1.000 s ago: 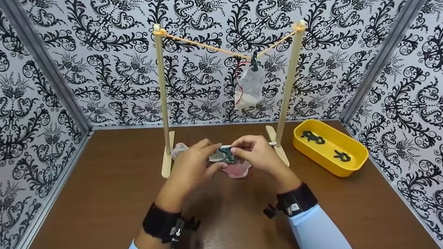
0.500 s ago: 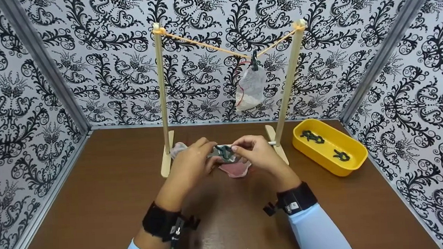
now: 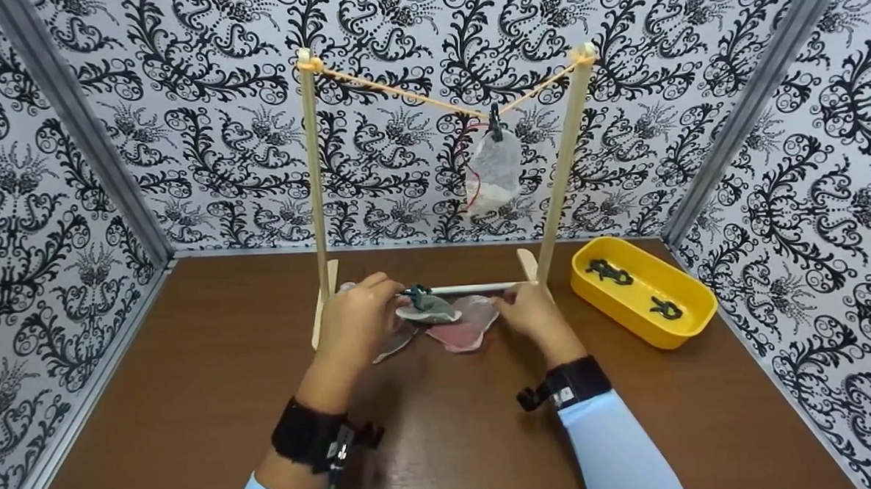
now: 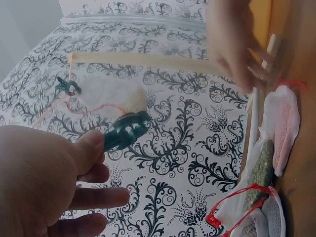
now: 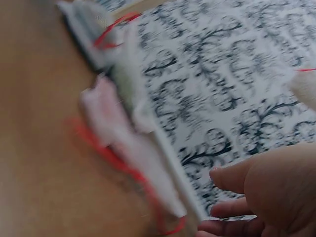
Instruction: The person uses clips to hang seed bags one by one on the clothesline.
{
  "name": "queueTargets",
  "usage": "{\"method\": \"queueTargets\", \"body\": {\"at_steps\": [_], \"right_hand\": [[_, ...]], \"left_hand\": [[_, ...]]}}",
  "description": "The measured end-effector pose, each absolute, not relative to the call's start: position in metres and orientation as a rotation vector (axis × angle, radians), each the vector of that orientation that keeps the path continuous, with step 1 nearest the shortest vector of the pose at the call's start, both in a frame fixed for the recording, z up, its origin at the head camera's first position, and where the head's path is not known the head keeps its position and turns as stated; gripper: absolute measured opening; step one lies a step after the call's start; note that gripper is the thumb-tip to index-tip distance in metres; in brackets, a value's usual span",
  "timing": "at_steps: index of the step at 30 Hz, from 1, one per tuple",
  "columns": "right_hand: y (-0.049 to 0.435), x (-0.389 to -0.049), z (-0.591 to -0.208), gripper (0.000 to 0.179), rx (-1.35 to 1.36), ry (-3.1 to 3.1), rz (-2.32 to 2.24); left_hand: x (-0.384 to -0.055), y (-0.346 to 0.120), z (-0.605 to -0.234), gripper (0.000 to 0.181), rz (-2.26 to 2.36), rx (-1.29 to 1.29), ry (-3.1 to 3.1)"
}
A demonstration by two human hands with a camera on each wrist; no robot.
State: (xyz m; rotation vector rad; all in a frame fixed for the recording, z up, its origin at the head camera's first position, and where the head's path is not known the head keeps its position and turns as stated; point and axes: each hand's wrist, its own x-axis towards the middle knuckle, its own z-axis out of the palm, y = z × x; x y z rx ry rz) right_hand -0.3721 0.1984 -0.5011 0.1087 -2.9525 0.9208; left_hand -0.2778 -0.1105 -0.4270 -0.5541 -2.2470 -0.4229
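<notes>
My left hand pinches a dark green clothespin between thumb and forefinger, above the small sachets on the table. The right hand is just right of a pink-filled sachet; the right wrist view shows its fingers loosely spread with nothing between them. Beside the pink one lies a sachet of green grains, and a greyish sachet with red string lies nearer the left hand. A white sachet hangs from the orange cord, held by another green clothespin.
Two wooden posts on flat feet carry the sagging cord, and a white bar joins them low down. On the right stands a yellow tray with several green clothespins. Patterned walls enclose the brown table.
My hands have moved apart: the left went leftward with the clothespin, while the right let go and shifted right towards the pink sachet's upper corner. More of the green-grain sachet now shows.
</notes>
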Motion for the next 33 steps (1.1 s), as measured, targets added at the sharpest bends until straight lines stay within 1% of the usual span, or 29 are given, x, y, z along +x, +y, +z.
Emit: {"method": "queueTargets", "body": {"at_steps": [6,12,14,17,19,21,24,26,29,33], "right_hand": [[0.186,-0.373,-0.52,0.029,0.128,-3.006,0.794],[0.19,-0.378,-0.522,0.039,0.102,-3.023,0.837],[0.195,-0.387,-0.53,0.037,0.143,-3.009,0.869],[0.205,-0.402,-0.545,0.027,0.197,-2.959,0.986],[0.206,-0.402,-0.544,0.023,0.209,-2.911,1.104],[0.202,-0.395,-0.533,0.026,0.183,-2.861,1.253],[0.192,-0.378,-0.506,0.036,0.142,-2.787,1.399],[0.189,-0.373,-0.495,0.038,0.14,-2.727,1.451],[0.187,-0.367,-0.476,0.036,0.194,-2.623,1.48],[0.184,-0.356,-0.449,0.041,0.289,-2.525,1.426]], "left_hand": [[-0.277,-0.117,-0.428,0.01,-0.412,-0.519,-2.23],[-0.278,-0.119,-0.431,0.008,-0.404,-0.509,-2.226],[-0.279,-0.119,-0.432,0.008,-0.403,-0.502,-2.224],[-0.28,-0.119,-0.432,0.007,-0.404,-0.502,-2.231],[-0.28,-0.119,-0.432,0.007,-0.411,-0.503,-2.24],[-0.279,-0.119,-0.432,0.006,-0.419,-0.495,-2.252],[-0.278,-0.12,-0.432,0.005,-0.436,-0.477,-2.266],[-0.278,-0.12,-0.431,0.005,-0.445,-0.466,-2.275],[-0.279,-0.119,-0.43,0.005,-0.446,-0.465,-2.283],[-0.28,-0.117,-0.429,0.007,-0.439,-0.471,-2.279]]}}
